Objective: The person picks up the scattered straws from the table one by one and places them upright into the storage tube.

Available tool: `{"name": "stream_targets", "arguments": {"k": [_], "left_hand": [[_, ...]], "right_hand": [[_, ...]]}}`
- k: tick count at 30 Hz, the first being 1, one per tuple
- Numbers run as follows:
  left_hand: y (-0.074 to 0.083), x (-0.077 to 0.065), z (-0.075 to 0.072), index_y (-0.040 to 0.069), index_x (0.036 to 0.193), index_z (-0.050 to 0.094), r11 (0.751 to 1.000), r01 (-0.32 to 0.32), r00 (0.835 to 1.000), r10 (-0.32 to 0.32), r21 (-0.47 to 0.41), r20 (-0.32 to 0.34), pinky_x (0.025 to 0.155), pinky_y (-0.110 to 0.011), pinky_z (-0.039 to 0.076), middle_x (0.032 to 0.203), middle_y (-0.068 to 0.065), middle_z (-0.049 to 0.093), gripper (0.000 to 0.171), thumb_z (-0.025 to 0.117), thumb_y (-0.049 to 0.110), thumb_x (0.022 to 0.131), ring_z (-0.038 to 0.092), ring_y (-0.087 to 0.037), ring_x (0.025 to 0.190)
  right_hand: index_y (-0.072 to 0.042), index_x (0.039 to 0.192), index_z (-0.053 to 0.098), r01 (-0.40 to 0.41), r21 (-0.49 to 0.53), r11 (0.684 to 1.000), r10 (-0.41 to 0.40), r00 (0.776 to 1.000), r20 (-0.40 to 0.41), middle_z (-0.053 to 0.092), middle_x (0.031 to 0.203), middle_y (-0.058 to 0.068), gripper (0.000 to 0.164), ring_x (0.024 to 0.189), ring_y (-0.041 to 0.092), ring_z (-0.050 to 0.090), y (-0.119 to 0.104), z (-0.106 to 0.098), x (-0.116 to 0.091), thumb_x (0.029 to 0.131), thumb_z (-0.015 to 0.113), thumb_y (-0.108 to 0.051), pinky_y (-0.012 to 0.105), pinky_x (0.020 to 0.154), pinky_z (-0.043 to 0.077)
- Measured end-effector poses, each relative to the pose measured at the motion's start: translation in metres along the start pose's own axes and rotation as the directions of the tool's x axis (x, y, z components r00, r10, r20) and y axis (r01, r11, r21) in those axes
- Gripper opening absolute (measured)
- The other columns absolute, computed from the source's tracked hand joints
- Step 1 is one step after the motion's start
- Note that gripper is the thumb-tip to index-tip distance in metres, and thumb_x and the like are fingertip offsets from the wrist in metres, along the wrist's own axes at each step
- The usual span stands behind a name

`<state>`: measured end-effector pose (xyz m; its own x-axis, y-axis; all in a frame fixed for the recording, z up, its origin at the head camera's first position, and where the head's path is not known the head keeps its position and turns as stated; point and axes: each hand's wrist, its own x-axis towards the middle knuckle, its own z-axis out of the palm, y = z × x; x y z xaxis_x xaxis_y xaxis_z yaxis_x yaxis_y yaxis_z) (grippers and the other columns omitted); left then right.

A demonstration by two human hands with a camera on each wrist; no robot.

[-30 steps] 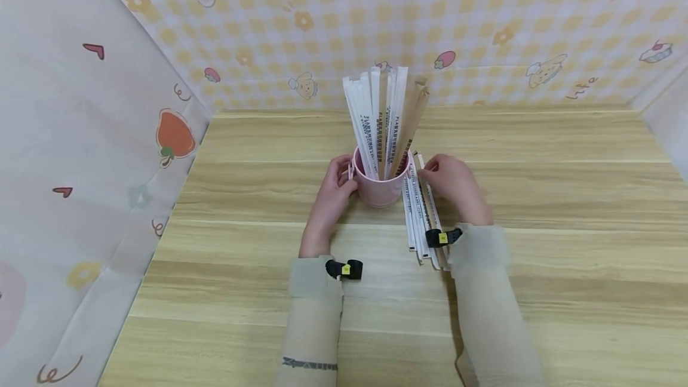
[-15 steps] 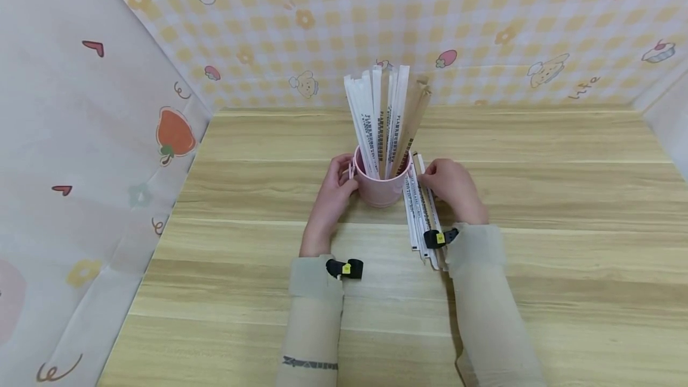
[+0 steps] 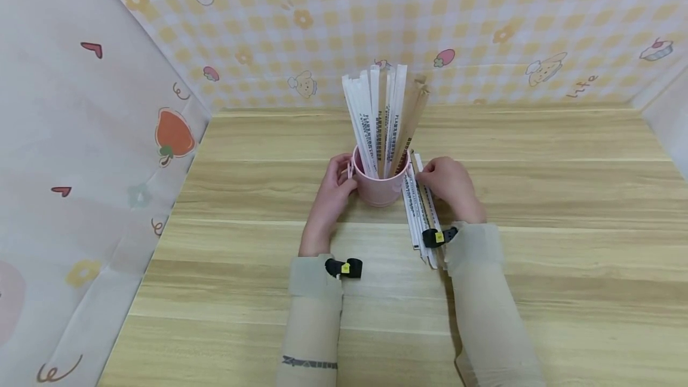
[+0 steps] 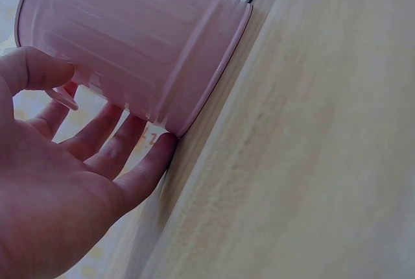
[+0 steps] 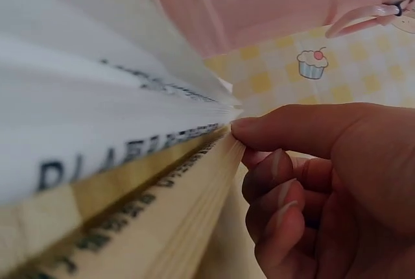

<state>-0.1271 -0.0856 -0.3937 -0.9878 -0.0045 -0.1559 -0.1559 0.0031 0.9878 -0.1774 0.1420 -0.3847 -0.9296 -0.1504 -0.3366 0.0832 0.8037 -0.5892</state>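
Observation:
A small pink metal bucket (image 3: 379, 193) stands upright on the table, holding several paper-wrapped drinking straws (image 3: 371, 115), some white, some brown. My left hand (image 3: 331, 197) holds the bucket's left side near its handle loop; in the left wrist view the thumb lies on the front and the fingers (image 4: 146, 165) reach round behind. Just right of the bucket, more wrapped straws (image 3: 412, 211) lie side by side on the table. Over their far part, my right hand (image 3: 449, 186) pinches a brown wrapped straw (image 5: 175, 211) between thumb and forefinger, the other fingers curled under. White straws (image 5: 130, 126) lie beside it.
The wooden table (image 3: 226, 291) meets a yellow checked backdrop (image 3: 484, 11) behind the bucket. A white patterned wall sheet (image 3: 107, 154) runs along the table's left edge.
My right hand has shifted slightly left, toward the bucket, and the loose straws have moved a little under it. The left hand and the bucket stay where they were.

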Motion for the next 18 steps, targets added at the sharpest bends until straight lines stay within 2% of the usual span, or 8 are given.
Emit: {"name": "stream_targets", "arguments": {"k": [8,11,14,18], "left_hand": [[0.0,0.0,0.001,0.02,0.125,0.041,1.0,-0.011,1.0,0.011,-0.006,0.002,0.095,-0.026,0.039,0.128,0.005,0.043,0.05,0.048,-0.001,0.08,0.043,-0.009,0.116],[0.0,0.0,0.0,0.02,0.125,0.041,1.0,-0.006,1.0,0.007,-0.004,0.003,0.095,-0.026,0.039,0.128,0.005,0.043,0.05,0.048,0.0,0.08,0.043,-0.009,0.116],[0.0,0.0,0.0,0.021,0.125,0.041,1.0,-0.003,1.0,0.003,-0.007,0.006,0.095,-0.027,0.039,0.128,0.005,0.043,0.05,0.048,0.0,0.08,0.043,-0.009,0.116],[0.0,0.0,0.0,0.021,0.125,0.041,1.0,-0.004,1.0,0.005,-0.008,0.007,0.095,-0.026,0.039,0.128,0.005,0.043,0.05,0.048,0.0,0.08,0.043,-0.009,0.116]], "right_hand": [[-0.004,0.086,0.062,0.042,0.037,0.998,-0.038,0.994,-0.102,0.059,0.08,0.01,0.023,0.07,0.024,0.051,-0.005,-0.014,-0.007,0.086,0.053,-0.025,0.031,0.056,0.042],[-0.005,0.088,0.061,0.071,0.055,0.996,-0.062,0.985,-0.158,0.06,0.08,0.01,0.024,0.069,0.023,0.052,-0.009,-0.021,-0.012,0.086,0.053,-0.027,0.031,0.056,0.042],[-0.006,0.088,0.061,0.116,0.064,0.991,-0.097,0.963,-0.25,0.06,0.076,0.009,0.023,0.061,0.021,0.052,-0.013,-0.029,-0.018,0.086,0.054,-0.028,0.03,0.049,0.042],[-0.007,0.088,0.06,0.167,0.083,0.982,-0.124,0.919,-0.374,0.059,0.073,0.007,0.028,0.053,0.02,0.05,-0.019,-0.039,-0.026,0.086,0.053,-0.034,0.029,0.043,0.04]]}}
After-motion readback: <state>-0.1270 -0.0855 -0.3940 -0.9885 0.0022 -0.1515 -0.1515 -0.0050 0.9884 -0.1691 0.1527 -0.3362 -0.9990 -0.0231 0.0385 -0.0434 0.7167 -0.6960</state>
